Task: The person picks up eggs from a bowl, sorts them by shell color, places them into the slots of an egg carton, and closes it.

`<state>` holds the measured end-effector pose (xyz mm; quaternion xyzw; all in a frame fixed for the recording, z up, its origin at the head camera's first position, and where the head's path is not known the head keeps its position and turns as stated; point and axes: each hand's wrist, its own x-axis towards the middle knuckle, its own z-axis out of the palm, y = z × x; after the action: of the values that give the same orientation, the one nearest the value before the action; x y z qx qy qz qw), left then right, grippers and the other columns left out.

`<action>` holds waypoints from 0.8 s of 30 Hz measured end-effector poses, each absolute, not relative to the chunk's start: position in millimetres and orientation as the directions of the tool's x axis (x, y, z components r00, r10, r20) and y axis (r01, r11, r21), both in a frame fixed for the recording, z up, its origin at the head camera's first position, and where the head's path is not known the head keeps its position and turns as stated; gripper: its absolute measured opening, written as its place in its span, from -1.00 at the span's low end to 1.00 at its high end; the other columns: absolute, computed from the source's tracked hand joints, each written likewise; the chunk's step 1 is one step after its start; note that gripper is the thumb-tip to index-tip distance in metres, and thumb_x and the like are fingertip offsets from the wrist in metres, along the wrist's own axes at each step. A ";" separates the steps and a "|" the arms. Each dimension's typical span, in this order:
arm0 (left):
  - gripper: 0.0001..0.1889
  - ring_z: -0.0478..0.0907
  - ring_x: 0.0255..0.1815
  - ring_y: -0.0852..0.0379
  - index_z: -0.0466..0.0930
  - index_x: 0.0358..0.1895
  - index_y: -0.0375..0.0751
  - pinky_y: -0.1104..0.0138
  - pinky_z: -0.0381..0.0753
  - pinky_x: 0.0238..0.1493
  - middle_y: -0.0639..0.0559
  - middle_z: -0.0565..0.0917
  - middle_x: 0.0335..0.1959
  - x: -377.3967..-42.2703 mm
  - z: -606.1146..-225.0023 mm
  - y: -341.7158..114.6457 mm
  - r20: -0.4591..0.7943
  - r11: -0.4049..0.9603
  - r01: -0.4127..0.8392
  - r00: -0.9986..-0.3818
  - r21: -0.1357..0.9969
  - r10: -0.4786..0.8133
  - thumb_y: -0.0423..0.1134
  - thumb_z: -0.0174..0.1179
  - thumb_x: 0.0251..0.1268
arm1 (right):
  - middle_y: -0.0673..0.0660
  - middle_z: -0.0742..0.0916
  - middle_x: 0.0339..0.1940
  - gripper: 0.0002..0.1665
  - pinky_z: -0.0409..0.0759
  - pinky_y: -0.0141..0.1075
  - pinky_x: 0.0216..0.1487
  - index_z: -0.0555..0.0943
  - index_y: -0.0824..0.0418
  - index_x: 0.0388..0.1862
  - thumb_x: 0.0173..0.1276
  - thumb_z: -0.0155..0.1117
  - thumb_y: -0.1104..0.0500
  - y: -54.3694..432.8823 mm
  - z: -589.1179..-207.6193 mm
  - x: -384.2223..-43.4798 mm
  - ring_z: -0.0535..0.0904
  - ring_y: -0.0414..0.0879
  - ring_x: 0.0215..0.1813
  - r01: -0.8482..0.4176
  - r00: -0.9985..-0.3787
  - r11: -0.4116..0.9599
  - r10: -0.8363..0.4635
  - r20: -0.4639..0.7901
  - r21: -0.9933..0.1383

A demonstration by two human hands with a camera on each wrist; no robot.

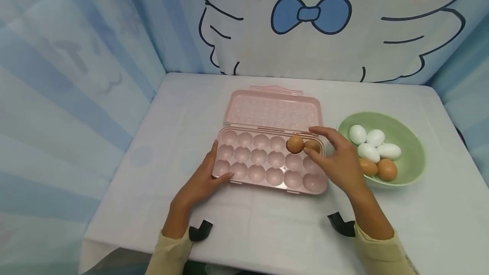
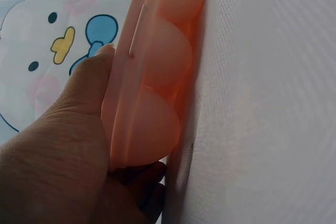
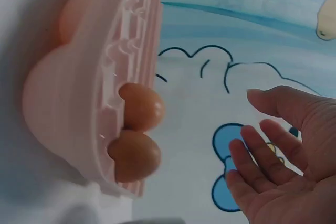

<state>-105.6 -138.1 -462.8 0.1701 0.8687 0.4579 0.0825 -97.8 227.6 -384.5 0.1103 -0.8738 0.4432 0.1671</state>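
Observation:
A pink egg carton (image 1: 257, 156) lies on the table with its lid (image 1: 273, 108) folded back. Two brown eggs sit side by side in its back row at the right: one egg (image 1: 295, 144) and, in the corner cup, a second egg (image 1: 313, 145), partly behind fingers in the head view. My left hand (image 1: 204, 176) grips the carton's left end, thumb over the front rim. Spread over the corner egg, my right hand (image 1: 338, 160) holds nothing; the right wrist view shows its fingers (image 3: 252, 156) loosely bent and apart from both eggs.
To the right of the carton stands a light green bowl (image 1: 416, 160) with several white eggs (image 1: 369, 152) and two brown eggs (image 1: 387, 169) in it. A white cloth (image 1: 244, 220) covers the table. Behind hangs a curtain (image 1: 252, 46) with a cartoon print.

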 end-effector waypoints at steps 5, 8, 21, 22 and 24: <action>0.16 -0.11 0.66 -0.06 -0.43 0.71 0.03 -0.05 0.01 0.55 -0.08 -0.12 0.70 -103.9 -461.6 -138.5 -0.001 0.536 0.213 -0.929 0.817 0.371 0.06 0.36 0.40 | 0.15 0.71 0.19 -0.39 0.40 -0.59 0.20 0.62 0.24 0.29 0.26 0.56 0.35 257.9 -368.2 -81.7 0.62 0.01 0.21 -0.276 -0.944 0.645 -0.043 0.327 -0.712; 0.16 -0.12 0.66 -0.05 -0.42 0.71 0.01 -0.04 -0.01 0.55 -0.08 -0.12 0.70 -103.6 -460.2 -138.3 -0.010 0.547 0.205 -0.931 0.812 0.364 0.06 0.36 0.40 | 0.20 0.71 0.18 -0.39 0.42 -0.65 0.11 0.59 0.25 0.32 0.29 0.54 0.33 283.9 -366.4 -73.4 0.60 -0.27 0.13 -0.212 -0.957 0.660 0.009 0.289 -0.721; 0.16 -0.12 0.66 0.00 -0.43 0.71 0.05 -0.01 -0.01 0.55 -0.03 -0.12 0.70 -104.4 -458.7 -138.2 -0.007 0.539 0.204 -0.932 0.817 0.362 0.07 0.36 0.40 | 0.50 0.55 0.29 -0.31 0.43 -0.59 -0.23 0.29 0.42 0.51 0.63 0.17 0.03 357.2 -381.0 -61.4 0.47 0.35 0.23 0.039 -0.998 0.714 -0.005 -0.061 -0.699; 0.16 -0.11 0.66 0.01 -0.44 0.71 0.06 0.00 -0.01 0.55 -0.02 -0.12 0.71 -104.1 -458.9 -137.9 -0.009 0.538 0.201 -0.932 0.819 0.363 0.07 0.36 0.40 | 0.52 0.55 0.29 -0.32 0.43 -0.59 -0.23 0.29 0.43 0.51 0.64 0.17 0.03 357.2 -381.8 -62.0 0.47 0.41 0.24 0.041 -0.997 0.712 -0.014 -0.073 -0.701; 0.16 -0.11 0.66 0.02 -0.44 0.71 0.07 0.00 -0.01 0.55 -0.01 -0.13 0.71 -103.7 -460.0 -137.9 -0.009 0.535 0.200 -0.932 0.821 0.362 0.08 0.36 0.40 | 0.55 0.53 0.29 -0.32 0.44 -0.60 -0.23 0.29 0.46 0.50 0.65 0.16 0.04 356.4 -382.3 -64.1 0.47 0.48 0.25 0.038 -0.995 0.707 -0.035 -0.089 -0.706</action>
<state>-103.7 -137.9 -460.0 0.1611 0.8715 0.4546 0.0889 -64.1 356.4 -382.3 -0.0009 -0.9227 0.3825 -0.0478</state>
